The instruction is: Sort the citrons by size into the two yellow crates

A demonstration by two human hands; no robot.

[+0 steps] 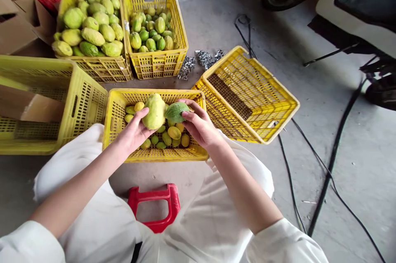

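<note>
My left hand (133, 131) is closed around a large, pale yellow-green fruit (154, 112) that looks like a papaya or melon. Beside it, my right hand (199, 122) grips a smaller, greener fruit (176, 112) with a ribbed skin. The two fruits are side by side, close to touching. Both are held over a yellow plastic crate (154, 157) between my knees. Inside that crate lie several small yellow and green fruits (174, 133), partly hidden by my hands and what they hold.
Behind stand a crate heaped with large fruits (93, 36) and a crate of smaller green fruits (151, 34). A tilted yellow crate (266, 102) is at right, a yellow-green crate (89, 102) at left. A red stool (154, 226), black cables (332, 164) and a parked vehicle (365, 3) are around.
</note>
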